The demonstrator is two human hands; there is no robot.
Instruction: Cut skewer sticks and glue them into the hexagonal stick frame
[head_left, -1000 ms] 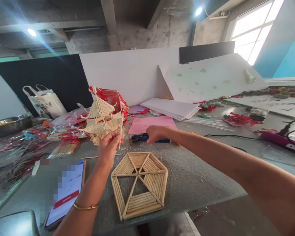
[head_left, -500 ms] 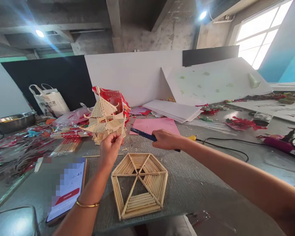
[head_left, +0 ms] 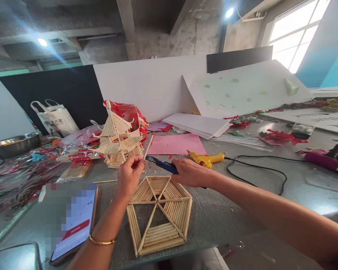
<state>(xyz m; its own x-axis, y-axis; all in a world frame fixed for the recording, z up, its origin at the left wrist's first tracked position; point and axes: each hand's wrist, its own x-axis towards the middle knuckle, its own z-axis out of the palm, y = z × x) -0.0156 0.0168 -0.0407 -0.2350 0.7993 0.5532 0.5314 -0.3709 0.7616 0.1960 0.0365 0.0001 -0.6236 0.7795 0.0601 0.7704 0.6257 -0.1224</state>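
My left hand (head_left: 131,171) is closed in a pinch on a thin wooden stick (head_left: 148,146), which points up and away from the fingertips. My right hand (head_left: 190,171) grips blue-handled pliers (head_left: 165,165); their dark jaws reach left to the stick near my left fingertips. Whether the jaws touch the stick I cannot tell. Below both hands lies a flat polygonal frame of wooden sticks (head_left: 165,249), its wedge sections partly filled with rows of sticks. Behind my left hand stands a tiered pagoda model (head_left: 116,129) built of the same sticks.
A yellow glue gun (head_left: 208,160) lies right of my right hand, its black cord trailing right. A phone (head_left: 76,228) rests at the left. Pink paper (head_left: 176,144) and white boards (head_left: 195,123) lie behind. Bundled sticks (head_left: 74,170) and plastic wrapping spread over the left side.
The pliers and my right hand have moved down and closer to my left hand, uncovering the glue gun. My left hand has shifted slightly right, and the stick now leans right.
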